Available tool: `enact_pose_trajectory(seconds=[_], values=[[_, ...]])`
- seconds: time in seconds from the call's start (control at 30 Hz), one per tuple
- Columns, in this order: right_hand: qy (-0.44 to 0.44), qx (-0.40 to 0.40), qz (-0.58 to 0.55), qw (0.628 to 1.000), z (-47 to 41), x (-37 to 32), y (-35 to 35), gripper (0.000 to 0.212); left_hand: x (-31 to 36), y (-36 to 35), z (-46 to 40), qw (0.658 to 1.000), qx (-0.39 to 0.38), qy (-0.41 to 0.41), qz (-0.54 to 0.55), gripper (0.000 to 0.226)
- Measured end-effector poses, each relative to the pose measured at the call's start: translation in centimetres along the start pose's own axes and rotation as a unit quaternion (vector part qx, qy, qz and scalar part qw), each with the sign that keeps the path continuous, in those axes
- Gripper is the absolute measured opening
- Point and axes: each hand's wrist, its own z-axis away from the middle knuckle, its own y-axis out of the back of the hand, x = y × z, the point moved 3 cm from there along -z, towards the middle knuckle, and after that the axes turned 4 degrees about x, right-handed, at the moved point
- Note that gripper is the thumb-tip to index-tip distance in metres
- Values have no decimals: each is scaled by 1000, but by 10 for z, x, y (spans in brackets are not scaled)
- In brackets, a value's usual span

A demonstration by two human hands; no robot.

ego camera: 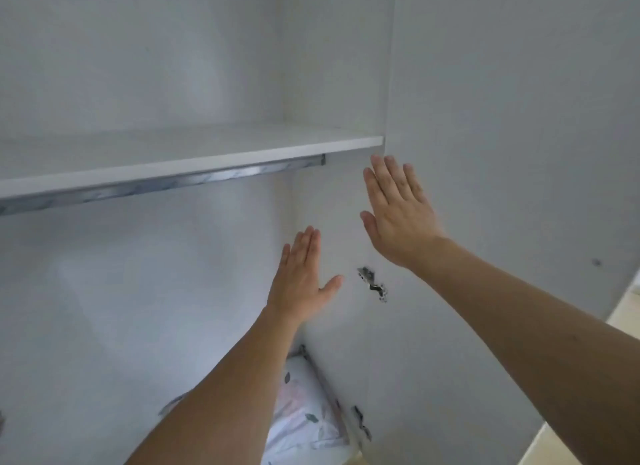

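Under the wardrobe shelf [194,159], our left hand [301,274] and right hand [401,218] hover, fingers straight, holding nothing.

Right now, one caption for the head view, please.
Open left hand and right hand reach up inside a white wardrobe, below its shelf and metal rail.

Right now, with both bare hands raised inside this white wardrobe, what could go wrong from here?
Your right hand is open just below the front edge of the white shelf board; raised further, its fingertips may knock it. The small metal hinge on the white side panel lies close below that wrist, so a dropping forearm could scrape on it. Your left hand, also open, holds nothing.
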Motion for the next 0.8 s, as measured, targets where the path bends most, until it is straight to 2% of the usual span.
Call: enact_pose_trajectory(seconds=[0.2,0.43,0.6,0.7,0.8], values=[[76,-45,-100,991,-32,-102,-84,63,-111,-10,27,993,-22,83,-85,89],[139,-131,-159,969,-26,-174,-224,63,-203,-80,59,973,-91,166,-135,87],[167,-198,-197,945,28,-240,-346,66,-267,-178,120,956,-161,213,-122,87],[170,-238,-219,931,82,-290,-435,68,-313,-266,177,944,-210,228,-114,87],[173,-311,-226,907,155,-346,-538,72,-360,-369,248,931,-274,213,-112,92]])
